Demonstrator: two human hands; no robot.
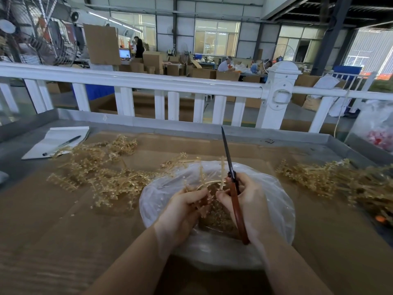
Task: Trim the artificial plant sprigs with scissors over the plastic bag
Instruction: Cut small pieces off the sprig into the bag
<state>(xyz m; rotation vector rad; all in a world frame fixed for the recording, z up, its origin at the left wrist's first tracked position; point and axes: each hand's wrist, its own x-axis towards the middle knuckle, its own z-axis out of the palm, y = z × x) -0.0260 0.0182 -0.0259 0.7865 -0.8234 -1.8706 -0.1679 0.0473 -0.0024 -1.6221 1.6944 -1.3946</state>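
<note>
Both hands work low over the bag [276, 209], which lies spread beneath them, I judge, to catch offcuts. Left of the hands, on the board [63, 231], lies a loose heap [100, 177] of sprigs; right of them a second pile [331, 179], perhaps sorted apart. The left hand [185, 207] grips one sprig [202, 184] above the bag. The right hand [248, 201] clasps the scissors [231, 184], blades closed and pointing away, while its fingertips pinch the sprig.

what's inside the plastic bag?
The plastic bag holds a heap of tan trimmed bits, seen between both hands. The hands and wrists cover the rest, so the heap's extent can't be judged.
</note>
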